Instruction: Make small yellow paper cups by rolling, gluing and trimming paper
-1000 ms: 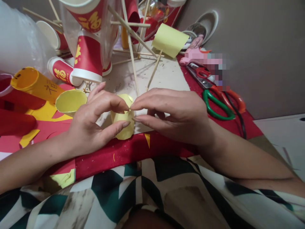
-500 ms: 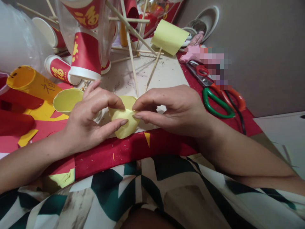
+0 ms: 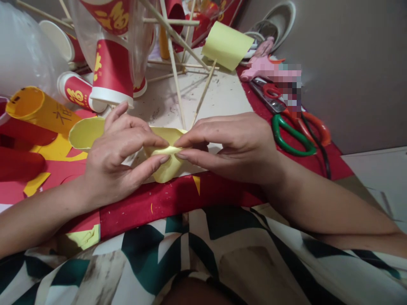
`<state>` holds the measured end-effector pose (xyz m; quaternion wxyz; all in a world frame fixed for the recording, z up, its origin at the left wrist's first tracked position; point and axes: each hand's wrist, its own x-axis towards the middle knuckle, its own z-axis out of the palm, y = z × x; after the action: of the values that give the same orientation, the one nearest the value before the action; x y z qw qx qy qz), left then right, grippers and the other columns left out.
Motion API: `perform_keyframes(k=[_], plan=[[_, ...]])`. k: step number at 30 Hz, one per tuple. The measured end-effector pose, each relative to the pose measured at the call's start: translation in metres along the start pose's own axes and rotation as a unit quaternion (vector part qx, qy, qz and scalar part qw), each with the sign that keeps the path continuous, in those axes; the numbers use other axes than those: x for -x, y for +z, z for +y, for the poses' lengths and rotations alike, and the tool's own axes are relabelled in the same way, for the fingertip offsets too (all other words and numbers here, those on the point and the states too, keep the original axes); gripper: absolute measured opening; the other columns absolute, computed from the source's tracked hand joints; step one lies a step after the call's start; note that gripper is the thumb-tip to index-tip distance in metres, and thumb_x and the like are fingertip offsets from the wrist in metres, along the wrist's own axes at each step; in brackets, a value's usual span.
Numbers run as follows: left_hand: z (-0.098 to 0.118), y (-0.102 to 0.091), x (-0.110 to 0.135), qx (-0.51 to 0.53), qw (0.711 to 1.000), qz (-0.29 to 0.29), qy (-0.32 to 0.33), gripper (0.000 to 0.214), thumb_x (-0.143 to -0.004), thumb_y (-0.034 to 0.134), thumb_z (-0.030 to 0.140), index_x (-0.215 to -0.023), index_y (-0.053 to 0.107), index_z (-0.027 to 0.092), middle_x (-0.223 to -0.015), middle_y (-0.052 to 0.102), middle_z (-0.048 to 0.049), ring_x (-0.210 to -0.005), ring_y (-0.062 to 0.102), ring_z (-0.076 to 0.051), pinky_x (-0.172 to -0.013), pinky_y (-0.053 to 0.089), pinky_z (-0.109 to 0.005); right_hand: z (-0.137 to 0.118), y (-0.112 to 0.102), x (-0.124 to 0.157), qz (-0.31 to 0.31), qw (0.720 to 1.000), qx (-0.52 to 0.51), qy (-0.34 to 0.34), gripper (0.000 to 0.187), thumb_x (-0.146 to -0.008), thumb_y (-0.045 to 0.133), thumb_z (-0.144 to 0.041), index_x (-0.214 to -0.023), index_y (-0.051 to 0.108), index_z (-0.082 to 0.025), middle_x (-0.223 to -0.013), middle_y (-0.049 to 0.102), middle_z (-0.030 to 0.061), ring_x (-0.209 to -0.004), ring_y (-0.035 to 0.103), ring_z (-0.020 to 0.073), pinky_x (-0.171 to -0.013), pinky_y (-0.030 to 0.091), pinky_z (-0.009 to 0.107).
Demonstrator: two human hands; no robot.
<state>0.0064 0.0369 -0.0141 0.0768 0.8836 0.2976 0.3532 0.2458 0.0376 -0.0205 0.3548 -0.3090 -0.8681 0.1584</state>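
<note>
My left hand [image 3: 119, 159] and my right hand [image 3: 232, 146] both pinch a small piece of pale yellow paper [image 3: 167, 165] between thumb and forefinger, fingertips meeting at its middle. The paper is pressed flat along a crease there and curls below. It is held just above the table's front edge, over the red paper sheet [image 3: 178, 197]. A second pale yellow paper tube [image 3: 84, 133] lies just behind my left hand.
Red paper cups [image 3: 112, 72] and thin wooden sticks [image 3: 176, 80] form a frame at the back. An orange tube [image 3: 41, 110] lies at the left. Scissors with green and orange handles [image 3: 294, 131] lie at the right, a pale yellow sheet [image 3: 227, 44] on a stick behind.
The rounded yellow paper has been squeezed flatter between my fingertips, and both hands have drawn closer together with it.
</note>
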Motion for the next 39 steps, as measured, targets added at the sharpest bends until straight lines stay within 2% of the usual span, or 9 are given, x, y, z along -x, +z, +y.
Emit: perform_keyframes(k=[8,16,20,27,32,35,39], plan=[[0.0,0.002,0.0,0.031,1.0,0.002,-0.006,0.02,-0.081,0.081,0.025,-0.096,0.068,0.024,-0.082,0.068,0.0016,-0.083,0.066,-0.02,-0.115,0.039,-0.066,-0.001,0.002,0.001,0.006,1.0,0.007,-0.011,0.013,-0.098,0.063,-0.027,-0.091,0.074,-0.024,-0.084,0.077,-0.0009,-0.079,0.072,0.0118,-0.074,0.058,0.024],[0.003,-0.001,-0.001,0.046,0.998,-0.031,-0.041,0.012,-0.084,0.075,0.024,-0.093,0.067,0.026,-0.083,0.069,0.0029,-0.084,0.064,-0.019,-0.119,0.035,-0.064,-0.004,0.002,0.0,-0.002,1.0,-0.003,-0.018,0.015,-0.096,0.061,-0.018,-0.084,0.07,-0.022,-0.081,0.075,-0.0018,-0.078,0.071,0.0107,-0.074,0.055,0.023],[0.003,-0.003,-0.003,0.065,0.996,-0.041,-0.033,0.013,-0.082,0.076,0.021,-0.091,0.067,0.024,-0.083,0.07,0.0032,-0.085,0.065,-0.018,-0.119,0.036,-0.063,-0.004,0.001,-0.001,-0.015,1.0,-0.004,-0.027,0.018,-0.097,0.059,-0.018,-0.082,0.069,-0.022,-0.08,0.074,-0.0011,-0.079,0.07,0.0111,-0.074,0.055,0.023],[0.003,-0.004,-0.005,0.068,0.996,-0.057,-0.029,0.009,-0.087,0.072,0.024,-0.092,0.067,0.029,-0.082,0.07,0.0032,-0.089,0.065,-0.021,-0.113,0.037,-0.064,-0.002,0.001,0.001,-0.024,0.999,-0.018,-0.038,0.011,-0.099,0.061,-0.025,-0.094,0.071,-0.022,-0.084,0.074,-0.0014,-0.078,0.07,0.0098,-0.07,0.054,0.022],[0.0,-0.006,-0.008,0.06,0.996,-0.065,-0.008,0.009,-0.086,0.074,0.026,-0.092,0.067,0.028,-0.086,0.071,0.0022,-0.093,0.064,-0.021,-0.113,0.038,-0.061,0.002,-0.004,0.0,-0.049,0.997,-0.013,-0.057,0.015,-0.102,0.058,-0.025,-0.094,0.071,-0.022,-0.087,0.074,-0.0007,-0.082,0.069,0.0093,-0.071,0.053,0.021],[0.003,-0.007,-0.009,0.038,0.996,-0.071,-0.027,0.007,-0.087,0.074,0.029,-0.089,0.067,0.029,-0.091,0.071,0.0026,-0.097,0.065,-0.022,-0.112,0.041,-0.057,0.004,-0.005,0.0,-0.043,0.997,-0.006,-0.071,0.017,-0.102,0.057,-0.026,-0.094,0.071,-0.021,-0.087,0.075,-0.0002,-0.082,0.07,0.0094,-0.073,0.054,0.021],[0.008,-0.007,-0.009,0.034,0.997,-0.071,-0.025,0.008,-0.09,0.071,0.03,-0.086,0.064,0.028,-0.092,0.07,0.0023,-0.102,0.066,-0.023,-0.115,0.04,-0.059,0.006,-0.006,0.0,-0.058,0.994,-0.01,-0.096,0.014,-0.101,0.059,-0.022,-0.096,0.071,-0.02,-0.089,0.076,0.0,-0.085,0.071,0.0097,-0.074,0.055,0.02]])
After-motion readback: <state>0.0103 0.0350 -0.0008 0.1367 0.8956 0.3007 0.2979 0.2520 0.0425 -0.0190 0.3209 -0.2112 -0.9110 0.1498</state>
